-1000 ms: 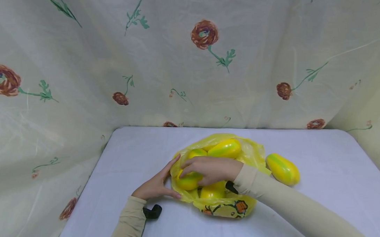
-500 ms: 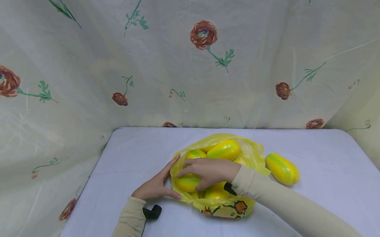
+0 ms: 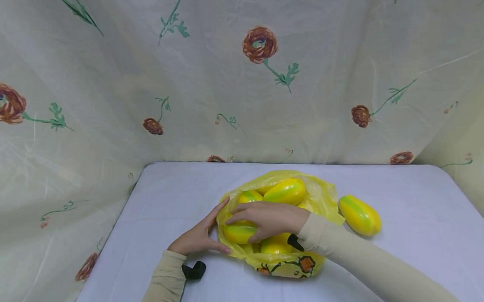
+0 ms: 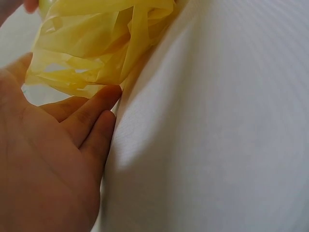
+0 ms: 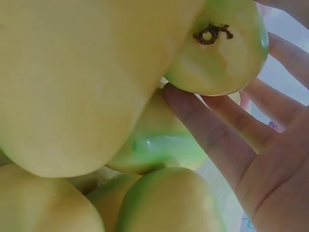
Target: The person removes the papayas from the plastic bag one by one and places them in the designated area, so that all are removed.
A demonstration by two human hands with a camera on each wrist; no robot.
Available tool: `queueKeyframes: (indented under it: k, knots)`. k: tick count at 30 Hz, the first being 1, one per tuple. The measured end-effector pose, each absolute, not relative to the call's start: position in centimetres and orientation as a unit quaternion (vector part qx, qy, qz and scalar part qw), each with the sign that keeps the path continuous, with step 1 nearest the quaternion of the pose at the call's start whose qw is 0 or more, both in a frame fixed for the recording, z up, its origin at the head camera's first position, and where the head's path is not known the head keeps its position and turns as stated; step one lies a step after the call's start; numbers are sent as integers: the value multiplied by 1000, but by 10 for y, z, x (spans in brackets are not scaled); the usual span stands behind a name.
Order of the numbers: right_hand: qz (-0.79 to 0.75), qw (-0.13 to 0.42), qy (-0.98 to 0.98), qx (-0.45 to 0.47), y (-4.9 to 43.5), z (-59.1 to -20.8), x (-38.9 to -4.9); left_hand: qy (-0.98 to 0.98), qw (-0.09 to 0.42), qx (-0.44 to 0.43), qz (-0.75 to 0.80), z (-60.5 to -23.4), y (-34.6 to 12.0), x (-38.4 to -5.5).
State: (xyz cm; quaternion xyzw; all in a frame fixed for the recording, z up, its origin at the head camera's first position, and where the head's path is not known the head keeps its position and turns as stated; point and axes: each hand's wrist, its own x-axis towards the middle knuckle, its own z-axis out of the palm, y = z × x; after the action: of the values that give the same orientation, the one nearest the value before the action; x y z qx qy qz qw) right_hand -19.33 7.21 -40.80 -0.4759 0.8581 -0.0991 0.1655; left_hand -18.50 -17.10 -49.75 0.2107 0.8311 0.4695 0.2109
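A yellow plastic bag (image 3: 325, 190) lies with its mouth wide, holding several yellow papayas with green streaks. My right hand (image 3: 266, 214) reaches into it from the right. Its thumb and fingers spread around a papaya (image 3: 238, 234) at the bag's left side, and the right wrist view shows the stem end of a papaya (image 5: 217, 53) between them. Another papaya (image 3: 285, 191) rests at the back of the bag. My left hand (image 3: 198, 234) touches the bag's left edge, thumb and fingers apart; in the left wrist view its fingers (image 4: 91, 116) are nearly straight.
One papaya (image 3: 360, 215) lies outside, right of the bag, on the white-covered table (image 3: 412, 225). A flowered curtain (image 3: 304, 100) hangs behind the table and along its sides. Each wrist wears a black device (image 3: 194, 270).
My right hand shifts slightly over the papaya, which now lies a little lower. The front papaya in the bag shifts slightly right. My left hand stays put.
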Motion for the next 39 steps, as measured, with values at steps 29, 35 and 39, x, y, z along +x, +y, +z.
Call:
queueKeyframes:
  k: [29,35,39]
  knots:
    - [-244,123,867,-418,98,-416,-187,813,212,229,491,-500,-173,-188]
    - [-284,109,861,-408,103,-416,-186,809,210,232,498,-501,-174,-189]
    - [-314,102,855,-400,107,-417,-185,817,210,224,488,-500,-173,-187]
